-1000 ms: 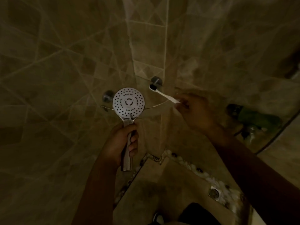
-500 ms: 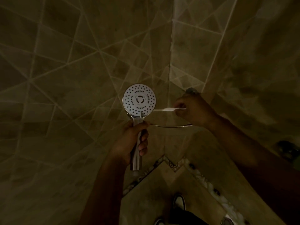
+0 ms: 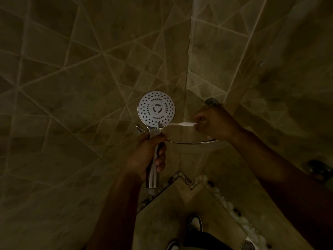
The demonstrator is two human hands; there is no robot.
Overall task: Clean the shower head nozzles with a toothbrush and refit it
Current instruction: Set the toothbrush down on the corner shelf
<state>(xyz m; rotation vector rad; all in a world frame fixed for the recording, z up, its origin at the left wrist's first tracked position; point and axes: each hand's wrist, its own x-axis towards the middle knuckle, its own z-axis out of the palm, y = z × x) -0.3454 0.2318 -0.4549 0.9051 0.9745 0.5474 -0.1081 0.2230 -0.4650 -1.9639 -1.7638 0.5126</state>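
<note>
Fingers grip upright shower head [image 3: 156, 110], face toward camera; toothbrush [image 3: 182, 124] pinched, lying level.

Dim tiled shower corner, likely a home bathroom, tiled walls [image 3: 100, 73], pebble floor border [image 3: 232, 206]

Both bare forearms reach up and forward, the left rising from the lower centre, the right slanting in from the lower right. The left hand [image 3: 146, 156] is wrapped in a fist, thumb on top and fingertips [image 3: 161, 162] curled round to face the camera. The right hand [image 3: 214, 121], slightly higher and close beside it, pinches with thumb and fingers bunched, knuckles up, wrist bent.
</note>
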